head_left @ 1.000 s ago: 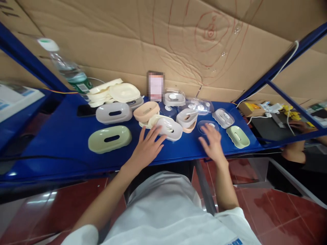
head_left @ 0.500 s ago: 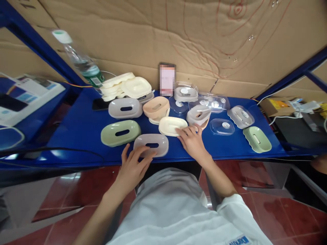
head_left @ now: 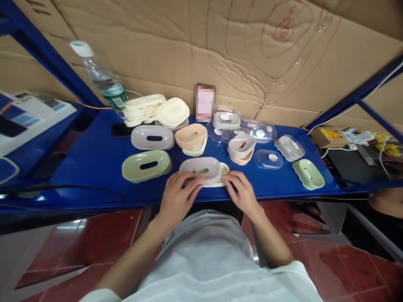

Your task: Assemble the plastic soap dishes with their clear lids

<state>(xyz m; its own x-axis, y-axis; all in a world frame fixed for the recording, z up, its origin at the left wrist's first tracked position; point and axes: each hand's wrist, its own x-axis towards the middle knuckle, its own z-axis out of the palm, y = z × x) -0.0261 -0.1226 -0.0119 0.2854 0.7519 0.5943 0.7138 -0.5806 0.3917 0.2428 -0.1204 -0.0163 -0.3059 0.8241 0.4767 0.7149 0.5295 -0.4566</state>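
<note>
Fingers point(head_left: 195, 183) of the left hand point(head_left: 176, 197) are closed on the near edge of a lilac dish point(head_left: 197, 162), a rounded one with a slot through its middle, close to the front of the blue surface point(head_left: 94, 161). Under that dish lies a cream tray point(head_left: 225, 168), poking out at the right end and along the near side, and the right hand point(head_left: 244, 195) has its fingers bent at that end, gripping it as far as I can see. So the two pieces sit one over the other between the hands, a little out of line.

Over to the left is a pale green dish point(head_left: 131, 168), slot facing up, and behind it a second lilac piece point(head_left: 139, 136) lies much the same way. Beyond the hands, a peach dish point(head_left: 190, 131) rests over a cream plate point(head_left: 193, 150), and off to the right a grey dish point(head_left: 234, 149) tops another peach one point(head_left: 241, 159). A clear lid point(head_left: 262, 161) with a round white sticker lies near that stack; past it I make out a scalloped greyish tray point(head_left: 284, 147) and a green tray point(head_left: 311, 177). At the back, cream pieces point(head_left: 141, 110) are heaped beside a water bottle point(head_left: 108, 86), and a phone point(head_left: 204, 102) stands against the cardboard wall point(head_left: 157, 50), its screen blurred.
</note>
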